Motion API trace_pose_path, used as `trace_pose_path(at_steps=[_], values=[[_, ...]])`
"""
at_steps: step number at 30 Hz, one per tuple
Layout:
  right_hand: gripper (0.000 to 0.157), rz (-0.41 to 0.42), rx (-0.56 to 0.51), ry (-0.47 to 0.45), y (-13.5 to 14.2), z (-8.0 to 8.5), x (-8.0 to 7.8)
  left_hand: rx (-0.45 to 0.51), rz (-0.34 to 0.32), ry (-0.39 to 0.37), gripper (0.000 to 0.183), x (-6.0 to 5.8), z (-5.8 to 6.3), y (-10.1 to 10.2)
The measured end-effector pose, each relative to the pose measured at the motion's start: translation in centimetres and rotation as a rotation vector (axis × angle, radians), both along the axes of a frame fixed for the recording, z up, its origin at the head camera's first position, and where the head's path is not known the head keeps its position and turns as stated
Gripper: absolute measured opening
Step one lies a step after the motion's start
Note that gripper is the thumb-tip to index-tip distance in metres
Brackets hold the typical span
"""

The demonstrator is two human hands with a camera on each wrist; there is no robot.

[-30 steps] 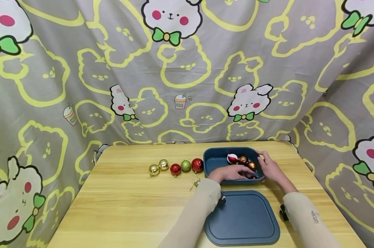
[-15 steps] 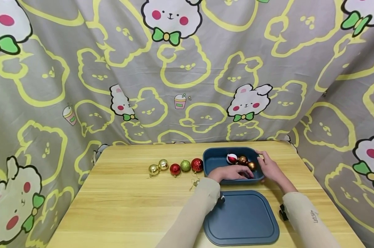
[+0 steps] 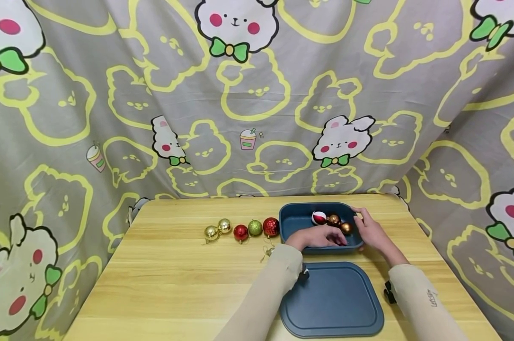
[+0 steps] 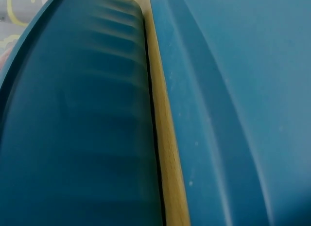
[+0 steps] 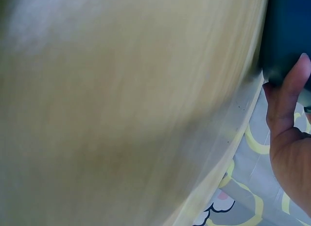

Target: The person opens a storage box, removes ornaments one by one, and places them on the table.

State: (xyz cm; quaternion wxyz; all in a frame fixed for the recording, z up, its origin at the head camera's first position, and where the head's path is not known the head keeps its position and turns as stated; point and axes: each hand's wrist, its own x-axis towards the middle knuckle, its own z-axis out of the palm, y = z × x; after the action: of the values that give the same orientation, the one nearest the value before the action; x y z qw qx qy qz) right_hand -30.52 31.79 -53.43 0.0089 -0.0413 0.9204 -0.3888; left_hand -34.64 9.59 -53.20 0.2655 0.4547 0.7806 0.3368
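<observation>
Over the near side of a dark blue box (image 3: 294, 219), my left hand (image 3: 318, 236) reaches inside, its fingers curled round a red Christmas ball (image 3: 342, 242) that is mostly hidden. Behind those fingers lie a red-and-white ball (image 3: 319, 218) and two bronze balls, one (image 3: 334, 220) farther back and one (image 3: 346, 228) to the right. My right hand (image 3: 370, 233) grips the box's right end, thumb at the rim; the right wrist view has this hand (image 5: 291, 124) against the box (image 5: 287, 31). Only the box's outer wall (image 4: 73, 114) and the lid (image 4: 262, 90) fill the left wrist view.
A blue lid (image 3: 331, 300) lies flat in front of the box. Left of the box a red ball (image 3: 271, 227), a green one (image 3: 254, 228), another red one (image 3: 241, 233) and two gold ones (image 3: 212, 233) sit on the wooden table (image 3: 167, 279). A patterned curtain (image 3: 240, 104) hangs behind.
My left fingers, earlier spread over red balls in the box, have curled in around one. My right hand keeps its place at the box's end. The lid has not moved.
</observation>
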Motion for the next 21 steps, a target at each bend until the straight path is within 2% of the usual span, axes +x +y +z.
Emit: trace_pose_path(at_steps=[6,11,21], values=[[0.049,0.001,-0.019,-0.007,0.04,0.11,-0.07,0.011,0.013,-0.012,0.02,-0.09,-0.04,0.03],[0.05,0.002,-0.042,-0.006,0.09,0.06,-0.04,0.015,0.025,0.038,0.02,-0.04,-0.06,0.02],[0.049,0.003,-0.061,-0.007,0.2,0.11,-0.13,0.091,0.13,0.104,0.021,0.22,0.2,-0.11]])
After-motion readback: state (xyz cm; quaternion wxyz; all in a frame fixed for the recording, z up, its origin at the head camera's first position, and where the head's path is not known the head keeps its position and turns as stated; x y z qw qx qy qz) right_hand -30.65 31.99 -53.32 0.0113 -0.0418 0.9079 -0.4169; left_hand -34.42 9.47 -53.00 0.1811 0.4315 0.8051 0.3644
